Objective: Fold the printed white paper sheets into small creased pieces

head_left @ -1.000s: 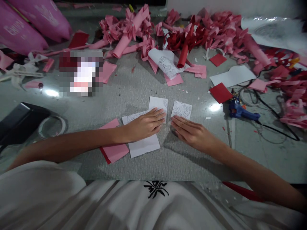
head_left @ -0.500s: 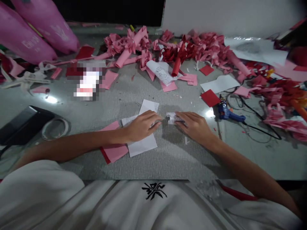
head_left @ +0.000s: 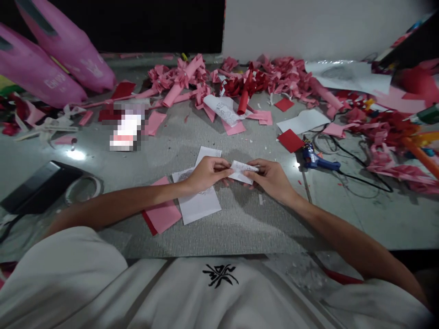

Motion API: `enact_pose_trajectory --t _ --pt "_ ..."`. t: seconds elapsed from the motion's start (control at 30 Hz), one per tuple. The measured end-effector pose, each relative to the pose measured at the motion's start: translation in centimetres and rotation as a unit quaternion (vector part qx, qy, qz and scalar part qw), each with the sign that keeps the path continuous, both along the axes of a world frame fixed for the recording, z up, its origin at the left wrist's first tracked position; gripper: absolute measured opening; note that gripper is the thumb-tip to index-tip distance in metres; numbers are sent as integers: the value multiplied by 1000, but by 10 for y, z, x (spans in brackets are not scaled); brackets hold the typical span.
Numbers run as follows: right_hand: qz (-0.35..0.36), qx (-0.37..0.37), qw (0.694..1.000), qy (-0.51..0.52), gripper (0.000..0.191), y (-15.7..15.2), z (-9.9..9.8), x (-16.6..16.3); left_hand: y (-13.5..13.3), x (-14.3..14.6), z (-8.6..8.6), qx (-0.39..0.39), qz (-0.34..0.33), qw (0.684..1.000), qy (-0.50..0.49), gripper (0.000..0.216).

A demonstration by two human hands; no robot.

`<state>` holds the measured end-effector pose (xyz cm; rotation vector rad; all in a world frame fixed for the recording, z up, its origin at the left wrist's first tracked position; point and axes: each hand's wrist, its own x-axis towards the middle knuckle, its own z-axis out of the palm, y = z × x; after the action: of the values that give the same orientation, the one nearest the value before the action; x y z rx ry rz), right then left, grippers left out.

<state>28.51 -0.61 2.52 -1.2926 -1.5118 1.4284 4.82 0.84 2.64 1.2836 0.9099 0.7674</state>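
Note:
A small folded piece of white paper (head_left: 243, 172) with dark printed marks is held between my two hands, slightly tilted. My left hand (head_left: 210, 173) pinches its left end between thumb and fingers. At its right end, my right hand (head_left: 272, 177) grips it, thumb on top and fingers behind. Under and beside my left hand lie white paper sheets (head_left: 200, 209), some with print. A pink paper piece (head_left: 165, 214) lies left of them, with a red edge showing beneath it.
Pink and red paper flowers and rolls (head_left: 185, 82) line the back of the table. A blue glue gun (head_left: 318, 160) with its cord lies at right, near a red paper square (head_left: 290, 140). At left are a tape roll (head_left: 83, 186) and a black box-like device (head_left: 37, 187).
My hands have come together. The white paper, earlier in my right hand alone with a gap to the left, is now pinched by both hands. The view has shifted slightly.

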Motion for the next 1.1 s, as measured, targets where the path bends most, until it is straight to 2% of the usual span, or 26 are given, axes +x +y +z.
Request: enact_pose_trajectory --t 0.2,0.37,0.57,0.83,1.1 --pt "-14 -29 999 16 47 3 -2 -1 2 -5 -10 -37 -14 999 -29 38" --pt "-4 -35 999 11 49 6 -5 2 2 -7 -12 -62 -26 997 -47 39" --pt "32 -46 998 6 49 10 -8 7 3 -8 -11 -63 -33 997 -42 32" --pt "34 -53 998 11 49 10 -3 7 4 -8 -12 -57 -45 996 -45 24" --pt "24 -58 998 -3 49 9 0 6 7 -11 -12 -65 -75 994 -44 35"
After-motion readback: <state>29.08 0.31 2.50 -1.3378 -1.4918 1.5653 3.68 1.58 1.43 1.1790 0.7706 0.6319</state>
